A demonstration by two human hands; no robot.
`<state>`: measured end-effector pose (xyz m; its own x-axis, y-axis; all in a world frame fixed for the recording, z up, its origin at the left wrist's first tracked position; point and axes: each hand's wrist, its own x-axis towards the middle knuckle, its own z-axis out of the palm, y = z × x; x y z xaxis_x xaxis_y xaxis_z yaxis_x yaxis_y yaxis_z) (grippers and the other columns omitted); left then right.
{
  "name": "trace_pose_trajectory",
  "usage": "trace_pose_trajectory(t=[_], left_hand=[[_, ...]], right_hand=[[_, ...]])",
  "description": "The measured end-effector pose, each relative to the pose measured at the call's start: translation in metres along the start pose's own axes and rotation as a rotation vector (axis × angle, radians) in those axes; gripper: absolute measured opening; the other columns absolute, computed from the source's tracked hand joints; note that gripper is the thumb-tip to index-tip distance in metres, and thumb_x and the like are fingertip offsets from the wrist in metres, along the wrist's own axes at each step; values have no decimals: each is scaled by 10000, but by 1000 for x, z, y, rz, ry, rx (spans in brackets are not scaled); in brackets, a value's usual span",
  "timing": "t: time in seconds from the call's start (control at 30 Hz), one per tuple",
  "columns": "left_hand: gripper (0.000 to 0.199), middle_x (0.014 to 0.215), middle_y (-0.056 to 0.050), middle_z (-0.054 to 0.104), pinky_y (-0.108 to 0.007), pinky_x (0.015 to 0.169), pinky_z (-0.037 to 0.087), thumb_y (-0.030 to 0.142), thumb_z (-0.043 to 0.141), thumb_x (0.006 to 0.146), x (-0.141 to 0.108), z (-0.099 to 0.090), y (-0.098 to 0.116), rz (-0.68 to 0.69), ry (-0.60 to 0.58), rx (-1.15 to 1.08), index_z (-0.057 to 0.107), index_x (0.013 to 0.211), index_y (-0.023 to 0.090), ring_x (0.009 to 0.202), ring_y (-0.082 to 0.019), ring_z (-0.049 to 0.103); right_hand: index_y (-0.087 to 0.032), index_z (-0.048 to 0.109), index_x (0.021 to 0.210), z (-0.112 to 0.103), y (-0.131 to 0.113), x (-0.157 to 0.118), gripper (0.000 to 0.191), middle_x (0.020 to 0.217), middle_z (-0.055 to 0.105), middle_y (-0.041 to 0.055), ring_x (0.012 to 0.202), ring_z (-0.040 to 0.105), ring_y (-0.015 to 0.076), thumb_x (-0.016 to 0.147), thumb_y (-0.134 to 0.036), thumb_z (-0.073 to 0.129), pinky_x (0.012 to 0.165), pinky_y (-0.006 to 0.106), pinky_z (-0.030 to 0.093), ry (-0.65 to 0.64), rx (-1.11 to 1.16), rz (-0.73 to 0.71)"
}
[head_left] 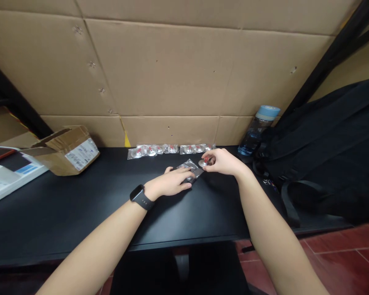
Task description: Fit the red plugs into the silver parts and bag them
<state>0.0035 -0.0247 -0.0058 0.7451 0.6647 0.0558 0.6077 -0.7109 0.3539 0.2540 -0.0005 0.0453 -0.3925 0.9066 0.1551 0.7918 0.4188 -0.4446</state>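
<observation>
My left hand [176,181] lies with its fingers spread on a clear plastic bag [189,164] on the black table. Just right of the bag, my right hand [220,162] pinches a round silver disc with a red part [203,162] between thumb and fingers. Behind both hands, along the cardboard wall, several bagged silver discs with red parts [152,151] lie in a row, with more bagged discs [198,148] to their right. Whether anything is inside the bag under my left hand is hard to tell.
An opened cardboard box [66,151] and a white device [12,176] stand on the table [104,217] at the left. At the right are a water bottle with a blue lid [255,133] and a large black backpack [329,151]. The cardboard wall [162,69] closes off the back.
</observation>
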Motion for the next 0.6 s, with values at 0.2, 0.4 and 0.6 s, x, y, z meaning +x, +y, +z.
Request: trace_pose_trajectory(t=[0.2,0.4,0.6], left_hand=[[373,1628,-18,322,-720,1105,163,431,475,996,-1,1,3,-25,-67,10,542,1358,494,1496,-394,245],[433,1631,-55,307,-744,1073,187,481,470,991,1,8,5,-78,-28,82,471,1423,515,1490,-455,204],[430,1604,-78,357,-681,1096,225,470,492,987,2,12,3,-42,17,116,498,1416,485,1462,-419,291]], right_hand=[[-193,748,889,3,-2,0,247,764,744,9,710,678,180,671,-308,753,655,246,482,-59,4,-23],[-199,731,810,6,3,-1,241,766,751,8,708,682,185,620,-329,802,652,251,493,-209,-36,-27],[-205,727,797,11,7,2,231,769,747,10,726,683,187,620,-319,823,658,251,490,-202,-83,2]])
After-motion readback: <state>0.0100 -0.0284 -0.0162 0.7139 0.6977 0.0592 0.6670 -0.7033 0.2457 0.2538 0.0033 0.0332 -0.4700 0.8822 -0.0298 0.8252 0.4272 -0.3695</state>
